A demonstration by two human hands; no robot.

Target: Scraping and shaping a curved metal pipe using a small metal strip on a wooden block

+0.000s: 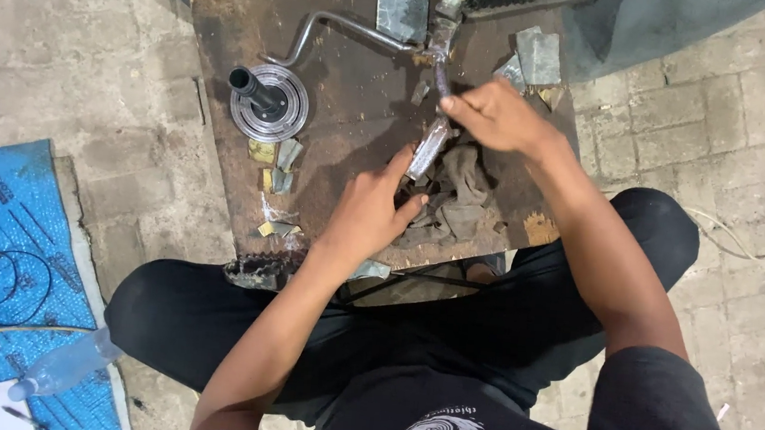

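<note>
I sit low with my knees on both sides of a small, dirty brown table (232, 39). My left hand (366, 212) rests on the table near its front edge; its fingers are together and pressed on the lower end of a narrow metal strip (428, 150), so this grip holds the strip down. My right hand (499, 117) is above it, its fingers closed around a thin dark rod (442, 76) that stands just over the upper end of the same strip. The strip lies a little tilted, in the middle of the table, touching a crumpled grey rag (461, 194) to its right. To the left, well apart from my hands, there is a round metal disc with a short black tube (267, 101) upright in it. A bent metal crank bar (343, 28) lies behind it. Small cut pieces of sheet metal (280, 157) lie near the left edge. On the floor at the left I see a blue sheet (1, 203) and a clear plastic bottle (66, 365).
</note>
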